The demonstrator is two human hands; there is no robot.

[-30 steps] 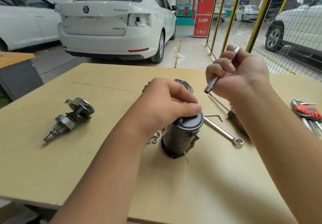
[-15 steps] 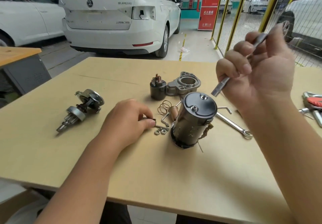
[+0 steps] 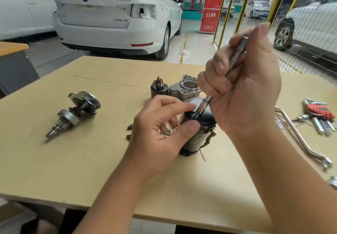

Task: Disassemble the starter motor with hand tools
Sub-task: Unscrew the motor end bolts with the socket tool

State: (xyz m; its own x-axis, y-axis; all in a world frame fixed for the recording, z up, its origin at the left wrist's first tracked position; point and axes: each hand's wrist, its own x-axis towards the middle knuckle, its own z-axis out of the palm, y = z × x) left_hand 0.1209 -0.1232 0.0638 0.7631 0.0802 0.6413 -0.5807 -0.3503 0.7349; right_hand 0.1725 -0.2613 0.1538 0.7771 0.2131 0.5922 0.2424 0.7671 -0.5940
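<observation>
My right hand (image 3: pixel 244 86) fingers clamp the socket driver (image 3: pixel 235 59) onto the motor housing (image 3: pixel 198 135) bolt; my left hand (image 3: pixel 162 128) fingers pinch the housing's top.

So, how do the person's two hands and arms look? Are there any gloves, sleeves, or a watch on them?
Both the left hand and the right hand are bare, without gloves. The forearms are uncovered as far as the picture shows: no sleeve, watch, ring or bracelet is visible. The fingernails are short.

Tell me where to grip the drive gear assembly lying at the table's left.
Probably grip the drive gear assembly around its narrow dark middle shaft, coming from above. It lies on its side, tilted, with a wide disc at one end and the pinion at the other; nothing is close beside it.
</observation>
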